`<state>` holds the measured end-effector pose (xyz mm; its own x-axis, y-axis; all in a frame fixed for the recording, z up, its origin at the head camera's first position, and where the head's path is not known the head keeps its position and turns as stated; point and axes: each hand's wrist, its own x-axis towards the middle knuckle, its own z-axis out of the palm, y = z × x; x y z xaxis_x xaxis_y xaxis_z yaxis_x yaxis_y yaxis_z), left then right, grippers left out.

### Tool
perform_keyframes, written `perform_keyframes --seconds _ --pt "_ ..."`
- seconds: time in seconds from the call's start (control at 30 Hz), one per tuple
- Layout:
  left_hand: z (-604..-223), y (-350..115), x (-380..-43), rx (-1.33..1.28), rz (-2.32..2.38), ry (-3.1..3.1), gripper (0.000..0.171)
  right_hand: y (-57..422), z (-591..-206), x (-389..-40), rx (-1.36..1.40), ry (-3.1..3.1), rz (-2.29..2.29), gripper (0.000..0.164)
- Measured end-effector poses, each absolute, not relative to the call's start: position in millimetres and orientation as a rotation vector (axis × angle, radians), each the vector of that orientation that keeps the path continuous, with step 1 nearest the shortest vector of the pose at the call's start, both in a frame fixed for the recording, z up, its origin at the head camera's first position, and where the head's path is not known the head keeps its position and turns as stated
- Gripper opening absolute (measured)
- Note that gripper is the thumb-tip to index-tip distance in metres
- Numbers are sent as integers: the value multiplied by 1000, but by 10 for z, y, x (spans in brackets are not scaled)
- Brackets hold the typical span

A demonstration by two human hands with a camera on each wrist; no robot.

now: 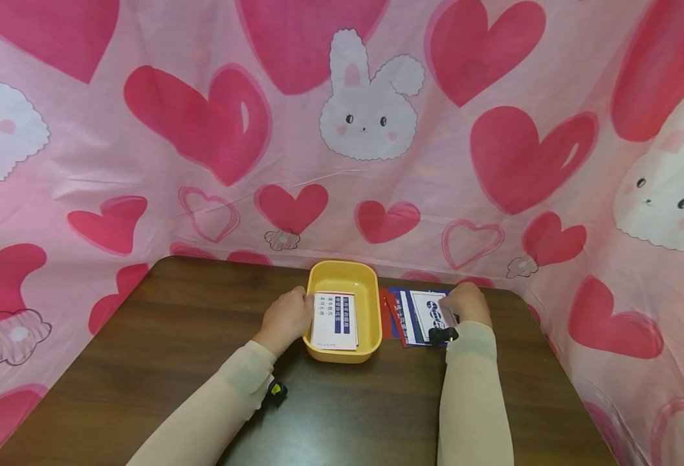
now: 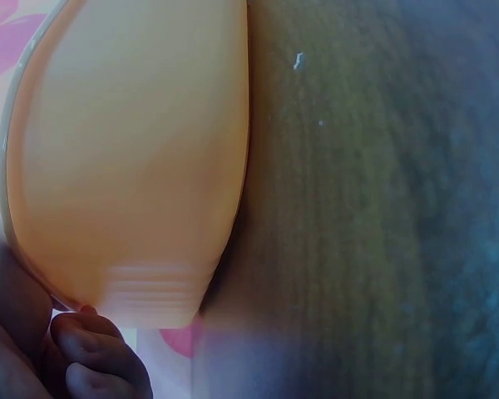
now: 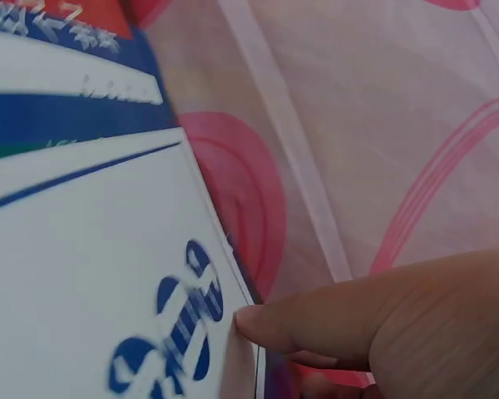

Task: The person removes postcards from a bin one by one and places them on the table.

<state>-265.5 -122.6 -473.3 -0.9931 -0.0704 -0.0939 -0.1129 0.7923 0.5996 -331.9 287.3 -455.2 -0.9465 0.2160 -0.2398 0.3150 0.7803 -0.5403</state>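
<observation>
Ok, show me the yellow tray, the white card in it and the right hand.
Yellow tray [image 1: 340, 279], head view, bare far floor.
White card [image 1: 334, 321], head view, middle of its printed face.
Right hand [image 1: 470, 304], head view, back of the hand.

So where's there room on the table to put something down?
The table is bare left of the left sleeve, right of the right sleeve, and between them in front of the yellow tray. It's crowded where tray, left hand, cards and right hand cluster.

Brown tabletop [image 1: 347, 417] leaves passage between sleeved forearms [image 1: 475, 395], before yellow tub [image 1: 343, 356]. Heart-printed curtain [image 1: 301, 152] walls off rear; left hand [image 1: 286, 318] blocks tub's left rim, fanned cards [image 1: 431, 317] crowd its right, right hand [image 1: 471, 304] beyond.
</observation>
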Motion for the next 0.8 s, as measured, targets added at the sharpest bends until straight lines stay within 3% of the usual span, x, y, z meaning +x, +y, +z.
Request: perform_keyframes --seconds 0.17,0.33,0.5,0.8 --pt "-4725 -1221 -2650 -158 988 2906 41 2889 -4511 -3375 377 2818 -917 24" --pt "-4725 -1216 -2645 -156 992 2910 39 2850 -4437 -3451 234 2878 -953 36" --pt "-4725 -1217 -2650 -163 997 2901 38 2425 -4203 -3385 166 2834 -1047 44" --pt "-4748 -1229 -2661 -149 970 2919 41 1761 -4022 -3356 -75 2790 -1194 35"
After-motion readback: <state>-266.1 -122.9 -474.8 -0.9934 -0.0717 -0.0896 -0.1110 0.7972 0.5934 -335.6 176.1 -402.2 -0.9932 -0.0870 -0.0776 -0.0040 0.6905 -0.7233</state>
